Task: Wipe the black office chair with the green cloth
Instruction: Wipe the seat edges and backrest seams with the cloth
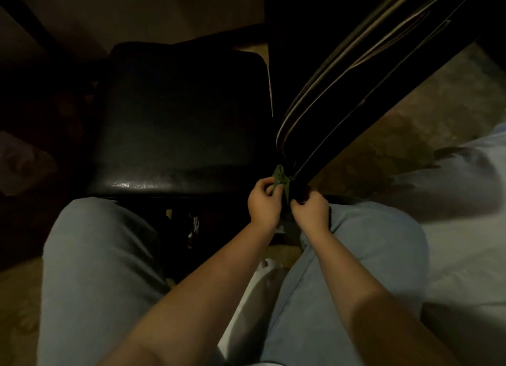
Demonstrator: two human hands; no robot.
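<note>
Black office chair (178, 119): seat at left, work is at bottom end of its piped side panel (342, 91), centre-right.
L→R: left hand (264, 202) pinches green cloth (280, 177) betw thumb + fingers. Cloth is bunched against the panel's lower tip, w/ a tail hanging down betw both hands. Right hand (310, 211) has fingers curled at that same tip; gripping chair or cloth, too dark to tell. Step looks like a detail wipe of the seams. To do it well: fold cloth flat round the tip (no wad), steady panel w/ right hand, draw cloth up along each piping groove in one pass, refold to a clean face.
</note>
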